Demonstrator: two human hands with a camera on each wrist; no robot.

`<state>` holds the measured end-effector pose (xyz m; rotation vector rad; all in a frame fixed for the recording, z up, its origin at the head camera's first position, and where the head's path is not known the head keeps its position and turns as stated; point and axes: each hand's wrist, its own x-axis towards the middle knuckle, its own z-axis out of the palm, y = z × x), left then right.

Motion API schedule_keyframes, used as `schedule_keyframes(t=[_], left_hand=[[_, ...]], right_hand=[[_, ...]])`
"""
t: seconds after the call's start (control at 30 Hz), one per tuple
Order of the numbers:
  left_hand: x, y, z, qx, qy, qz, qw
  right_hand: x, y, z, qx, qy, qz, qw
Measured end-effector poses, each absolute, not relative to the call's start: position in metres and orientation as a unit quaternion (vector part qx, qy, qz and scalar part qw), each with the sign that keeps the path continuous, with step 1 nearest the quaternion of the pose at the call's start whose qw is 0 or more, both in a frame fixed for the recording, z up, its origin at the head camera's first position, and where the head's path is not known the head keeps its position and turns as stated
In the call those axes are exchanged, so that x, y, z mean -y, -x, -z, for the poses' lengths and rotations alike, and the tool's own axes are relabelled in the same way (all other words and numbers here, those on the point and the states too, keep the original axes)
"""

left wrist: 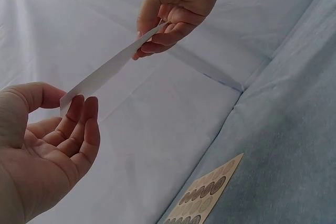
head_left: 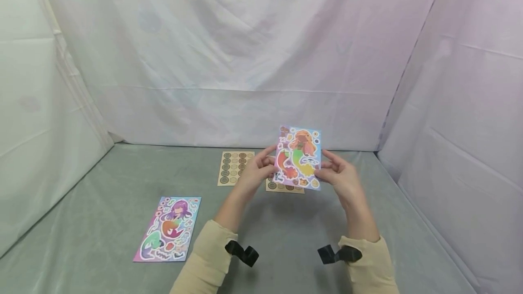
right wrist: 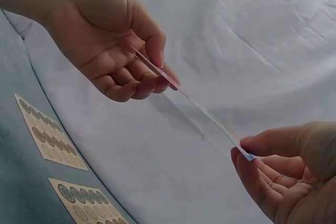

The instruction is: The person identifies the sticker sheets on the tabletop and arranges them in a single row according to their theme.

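The orange-haired mermaid sticker sheet (head_left: 298,158) is up in the air above the surface (head_left: 286,248), its printed face toward the wearer and its bottom edge dipping slightly to the right. Both grips are narrow pinches on it: the left hand (head_left: 255,173) has the left edge between thumb and fingers, and the right hand (head_left: 341,178) does the same on the right edge, both low on the sheet. To hold it well, the pinch should be light and close to the margins, so that no thumb presses on a sticker or lifts its rim; a gentle, even outward tension would stop thin card like this from bowing, and raising the right side a touch would level it. The wrist views catch the sheet nearly edge-on, so whether it is a single layer or several cannot be told for certain. Just behind and below lie two cream sheets of round stickers, the left one (head_left: 228,168) partly covered by the left hand and the right one (head_left: 285,188) mostly hidden behind the raised sheet; any lowering would best avoid both. The purple-haired mermaid sticker sheet (head_left: 171,229) lies flat, face up, well apart at the near left, clear of the left sleeve (head_left: 210,255). White cloth (head_left: 245,58) hangs beyond.
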<state>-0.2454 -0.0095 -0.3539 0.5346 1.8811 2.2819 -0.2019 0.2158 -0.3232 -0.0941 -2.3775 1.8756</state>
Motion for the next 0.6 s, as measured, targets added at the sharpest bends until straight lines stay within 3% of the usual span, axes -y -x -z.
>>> schedule_keyframes(t=[0.6], left_hand=[[0.042, 0.235, 0.355, -0.657, -0.192, -0.726, 0.065]], right_hand=[[-0.192, 0.199, 0.328, 0.784, 0.017, -0.62, 0.025]])
